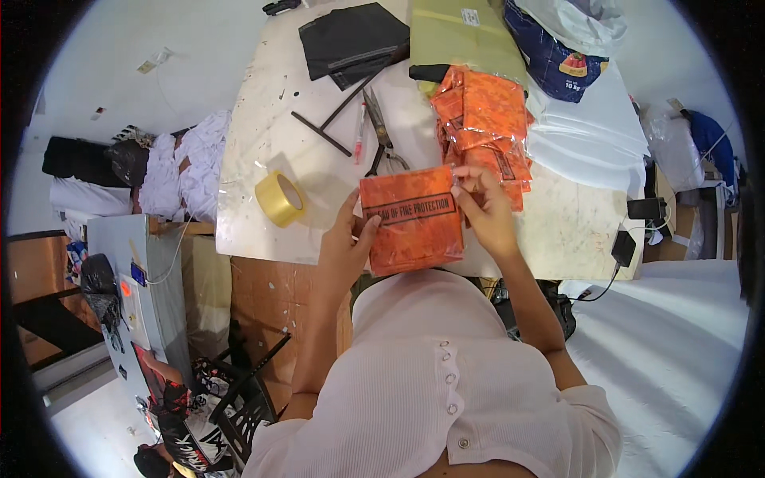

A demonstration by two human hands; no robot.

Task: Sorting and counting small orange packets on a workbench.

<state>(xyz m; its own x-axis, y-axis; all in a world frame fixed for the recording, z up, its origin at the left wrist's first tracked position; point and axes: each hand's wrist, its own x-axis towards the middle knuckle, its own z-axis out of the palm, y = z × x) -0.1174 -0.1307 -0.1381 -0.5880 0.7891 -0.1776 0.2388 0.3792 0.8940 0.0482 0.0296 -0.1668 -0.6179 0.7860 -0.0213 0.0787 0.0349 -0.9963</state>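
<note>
Between my two hands is a folded orange fabric item in a clear plastic bag [416,239], with a dark printed strip across it. My left hand [348,237] grips its left side, thumb on the front. At its upper right corner, my right hand [484,205] pinches the plastic edge between thumb and fingers. The packet is held upright at the table's near edge, close to my body. Just beyond it lies a heap of similar orange packets [486,111]. Scissors [379,127] and a red-and-white pen [360,135] rest behind the packet.
A roll of yellowish tape [279,199] stands on the white table [247,143]. Farther back are a T-shaped black tool [325,127], folded black fabric [351,40], an olive packet [462,36] and a blue sack [550,56]. Another person [191,422] sits at lower left.
</note>
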